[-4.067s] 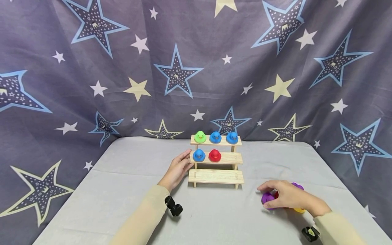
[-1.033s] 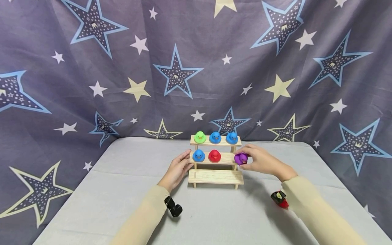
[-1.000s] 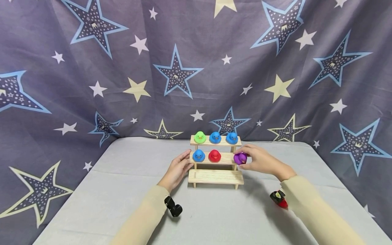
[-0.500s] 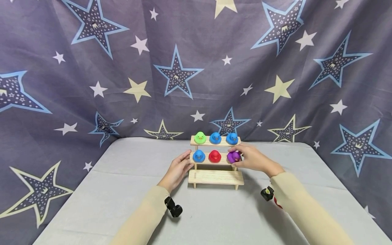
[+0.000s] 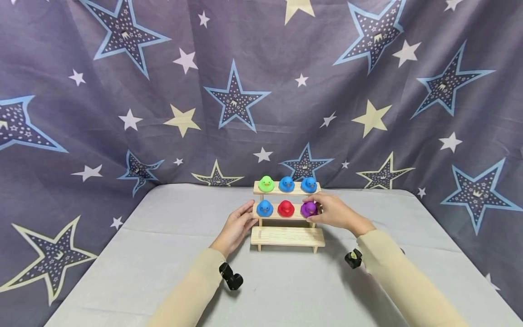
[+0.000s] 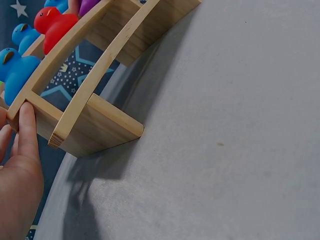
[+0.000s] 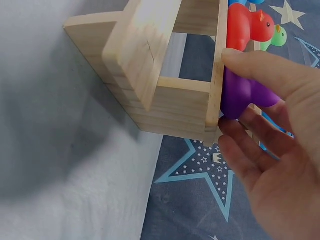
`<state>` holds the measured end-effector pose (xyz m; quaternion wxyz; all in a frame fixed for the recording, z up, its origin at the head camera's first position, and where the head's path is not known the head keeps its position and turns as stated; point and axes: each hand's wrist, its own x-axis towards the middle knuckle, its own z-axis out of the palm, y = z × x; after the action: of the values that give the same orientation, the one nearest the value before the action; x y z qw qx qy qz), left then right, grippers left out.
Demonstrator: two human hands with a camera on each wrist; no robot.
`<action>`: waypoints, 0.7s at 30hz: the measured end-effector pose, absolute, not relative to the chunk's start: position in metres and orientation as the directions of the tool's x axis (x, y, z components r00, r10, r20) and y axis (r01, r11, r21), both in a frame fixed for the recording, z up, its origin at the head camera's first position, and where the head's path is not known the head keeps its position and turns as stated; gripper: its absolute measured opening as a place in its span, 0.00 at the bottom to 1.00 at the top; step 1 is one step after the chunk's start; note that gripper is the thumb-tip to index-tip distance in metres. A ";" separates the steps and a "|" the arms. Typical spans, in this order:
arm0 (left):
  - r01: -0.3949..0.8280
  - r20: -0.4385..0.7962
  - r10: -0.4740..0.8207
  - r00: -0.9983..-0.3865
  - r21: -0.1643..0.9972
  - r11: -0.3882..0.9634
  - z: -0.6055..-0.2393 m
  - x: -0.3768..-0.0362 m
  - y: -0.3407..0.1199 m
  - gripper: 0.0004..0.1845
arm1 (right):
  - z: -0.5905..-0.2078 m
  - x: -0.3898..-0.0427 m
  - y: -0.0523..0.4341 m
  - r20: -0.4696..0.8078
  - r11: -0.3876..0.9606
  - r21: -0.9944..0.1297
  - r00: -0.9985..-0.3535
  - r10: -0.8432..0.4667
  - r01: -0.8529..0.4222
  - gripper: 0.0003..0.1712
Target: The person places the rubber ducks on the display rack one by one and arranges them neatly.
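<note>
A three-step wooden shelf [image 5: 288,236] stands mid-table. Its top step carries a green duck [image 5: 266,183] and two blue ducks [image 5: 286,184] [image 5: 308,184]. On the middle step sit a blue duck [image 5: 264,208], a red duck [image 5: 286,208] and a purple duck [image 5: 308,209]. My right hand [image 5: 321,210] holds the purple duck [image 7: 242,95] at the step's right end, thumb over it and fingers under the edge. My left hand [image 5: 245,218] rests with straight fingers [image 6: 27,125] against the shelf's left end [image 6: 95,125]. The bottom step is bare.
The grey table [image 5: 163,254] stretches around the shelf, with its edges left, right and near. A dark star-patterned curtain [image 5: 245,100] hangs right behind it. Black wrist cameras [image 5: 230,276] [image 5: 353,259] sit under both sleeves.
My right hand picked the purple duck up from the table's right side and moved it left onto the middle step beside the red duck. The left hand stayed on the shelf.
</note>
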<state>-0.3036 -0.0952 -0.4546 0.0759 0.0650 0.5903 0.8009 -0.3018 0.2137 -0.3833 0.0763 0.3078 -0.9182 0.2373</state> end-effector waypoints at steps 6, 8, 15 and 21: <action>-0.050 0.009 0.197 -0.980 0.955 -0.292 -0.455 -0.304 -0.095 0.28 | -0.385 -0.301 0.214 0.292 0.694 -0.399 -0.800 -0.524 -0.599 0.33; -0.050 0.009 0.197 -0.980 0.955 -0.291 -0.455 -0.304 -0.095 0.28 | -0.385 -0.301 0.214 0.293 0.693 -0.401 -0.800 -0.524 -0.600 0.34; -0.048 0.011 0.196 -0.981 0.955 -0.292 -0.455 -0.304 -0.095 0.28 | -0.384 -0.299 0.216 0.280 0.686 -0.427 -0.808 -0.519 -0.589 0.37; -0.050 0.009 0.198 -0.980 0.954 -0.295 -0.454 -0.303 -0.095 0.28 | -0.383 -0.297 0.223 0.282 0.666 -0.455 -0.805 -0.522 -0.591 0.36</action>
<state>-0.3035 -0.0950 -0.4539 0.0773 0.0626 0.5887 0.8022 -0.2966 0.2234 -0.3829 0.0639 0.3057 -0.9105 0.2711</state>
